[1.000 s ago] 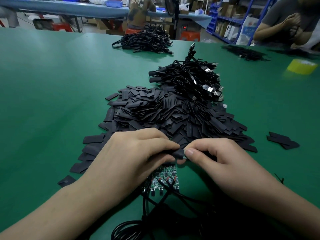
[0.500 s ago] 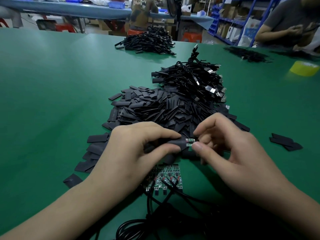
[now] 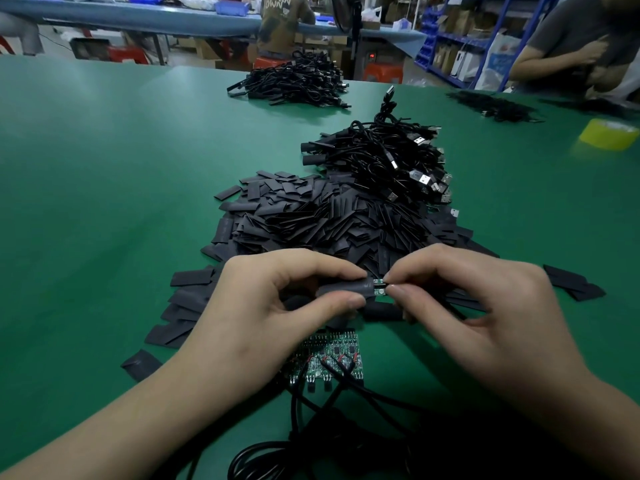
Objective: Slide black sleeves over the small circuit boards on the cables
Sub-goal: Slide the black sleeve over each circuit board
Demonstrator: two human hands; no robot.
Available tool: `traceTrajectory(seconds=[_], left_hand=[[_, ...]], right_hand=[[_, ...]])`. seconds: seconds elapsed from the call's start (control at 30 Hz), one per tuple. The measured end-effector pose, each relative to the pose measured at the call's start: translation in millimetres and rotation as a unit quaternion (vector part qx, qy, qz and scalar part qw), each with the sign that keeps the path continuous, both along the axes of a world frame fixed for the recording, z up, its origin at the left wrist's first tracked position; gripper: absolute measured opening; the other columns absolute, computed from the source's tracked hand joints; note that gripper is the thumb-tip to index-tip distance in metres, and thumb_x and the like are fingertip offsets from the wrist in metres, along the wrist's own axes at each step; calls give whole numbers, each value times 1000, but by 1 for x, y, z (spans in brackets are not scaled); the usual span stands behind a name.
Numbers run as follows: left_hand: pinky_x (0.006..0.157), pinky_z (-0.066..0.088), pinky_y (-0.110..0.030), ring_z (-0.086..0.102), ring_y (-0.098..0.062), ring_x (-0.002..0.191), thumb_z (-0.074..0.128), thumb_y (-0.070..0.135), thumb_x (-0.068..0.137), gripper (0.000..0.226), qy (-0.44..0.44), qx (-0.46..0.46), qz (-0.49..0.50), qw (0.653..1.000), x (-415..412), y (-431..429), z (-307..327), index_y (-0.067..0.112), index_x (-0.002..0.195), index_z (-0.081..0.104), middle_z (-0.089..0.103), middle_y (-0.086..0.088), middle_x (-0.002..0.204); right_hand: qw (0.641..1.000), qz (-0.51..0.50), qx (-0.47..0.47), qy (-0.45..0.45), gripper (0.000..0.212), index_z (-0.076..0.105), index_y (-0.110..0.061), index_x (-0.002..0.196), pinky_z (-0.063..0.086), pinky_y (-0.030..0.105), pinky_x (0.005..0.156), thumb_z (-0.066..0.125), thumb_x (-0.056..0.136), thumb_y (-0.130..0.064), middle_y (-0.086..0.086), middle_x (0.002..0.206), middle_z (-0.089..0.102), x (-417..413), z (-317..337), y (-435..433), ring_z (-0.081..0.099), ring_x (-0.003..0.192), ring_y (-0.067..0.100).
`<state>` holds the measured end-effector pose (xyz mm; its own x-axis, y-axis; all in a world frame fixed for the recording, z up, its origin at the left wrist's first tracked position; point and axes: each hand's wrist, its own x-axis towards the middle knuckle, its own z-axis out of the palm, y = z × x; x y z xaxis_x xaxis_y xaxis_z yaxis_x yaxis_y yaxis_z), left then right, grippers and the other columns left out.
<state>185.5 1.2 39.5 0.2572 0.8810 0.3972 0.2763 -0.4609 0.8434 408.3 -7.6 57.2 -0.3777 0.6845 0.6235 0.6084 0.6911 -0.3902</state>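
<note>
My left hand (image 3: 277, 306) pinches a black sleeve (image 3: 346, 289) between thumb and forefinger. A small green circuit board (image 3: 380, 285) sticks out of the sleeve's right end, and my right hand (image 3: 478, 306) pinches that exposed tip. Most of the board is hidden inside the sleeve. Below my hands lie a few bare circuit boards (image 3: 329, 358) side by side, each with a black cable (image 3: 311, 427) running toward me. A large heap of loose black sleeves (image 3: 329, 220) spreads just beyond my hands.
A pile of black USB cables (image 3: 388, 161) lies behind the sleeve heap, another cable pile (image 3: 294, 83) farther back. A few stray sleeves (image 3: 571, 282) sit at right, a yellow tape roll (image 3: 609, 133) far right. A person (image 3: 571, 39) works at the table's far right corner.
My hands lifted off the table and shifted slightly away from me. The sleeve has slid along the board, whose green tip now shows between my fingertips.
</note>
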Motion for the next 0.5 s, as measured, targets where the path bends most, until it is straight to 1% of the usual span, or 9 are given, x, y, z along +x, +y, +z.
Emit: traceTrajectory(seconds=[0.1, 0.17, 0.3, 0.4, 0.43, 0.5], left_hand=[[76, 54, -15, 73, -8, 84, 76, 29, 80, 23, 7, -2, -24, 1000, 2, 1, 0, 25, 103, 79, 76, 12, 89], [74, 53, -13, 74, -11, 80, 76, 24, 82, 21, -10, -5, -35, 999, 2, 0, 1, 21, 103, 79, 75, 8, 87], [73, 54, -14, 74, -15, 79, 75, 17, 84, 19, -49, -17, -45, 998, 3, 0, 3, 18, 102, 79, 76, 2, 89], [73, 56, -19, 74, -18, 76, 74, 15, 84, 19, -81, -39, -56, 994, 4, 0, 2, 17, 102, 79, 76, -1, 88], [73, 56, -18, 75, -17, 76, 75, 15, 84, 19, -80, -39, -55, 995, 4, -1, 2, 17, 102, 79, 76, -1, 88], [74, 55, -16, 75, -13, 80, 77, 17, 84, 19, -49, -17, -44, 998, 4, -1, 1, 19, 103, 79, 77, 4, 90]], right_hand=[[1000, 5, 7, -1, 4, 73, -19, 91, 51, 21, 70, 72, 90, -15, -19, 85, 68, 0, -1, 0, 65, 78, -1], [1000, 7, 11, -4, 5, 73, -19, 91, 51, 22, 70, 73, 90, -14, -18, 85, 68, 1, -1, 1, 65, 78, 0], [1000, 9, 26, -16, 4, 74, -17, 92, 51, 23, 72, 72, 91, -13, -15, 88, 69, 4, 1, 2, 66, 80, 3], [999, 7, 36, -27, 3, 73, -16, 92, 50, 22, 72, 72, 91, -14, -14, 88, 69, 4, 1, 2, 64, 81, 2], [999, 6, 38, -30, 3, 73, -17, 92, 50, 21, 72, 72, 91, -14, -14, 88, 68, 4, 1, 2, 64, 80, 1], [999, 4, 35, -29, 2, 73, -17, 91, 50, 19, 72, 72, 91, -16, -15, 87, 69, 2, 0, 1, 64, 80, -1]])
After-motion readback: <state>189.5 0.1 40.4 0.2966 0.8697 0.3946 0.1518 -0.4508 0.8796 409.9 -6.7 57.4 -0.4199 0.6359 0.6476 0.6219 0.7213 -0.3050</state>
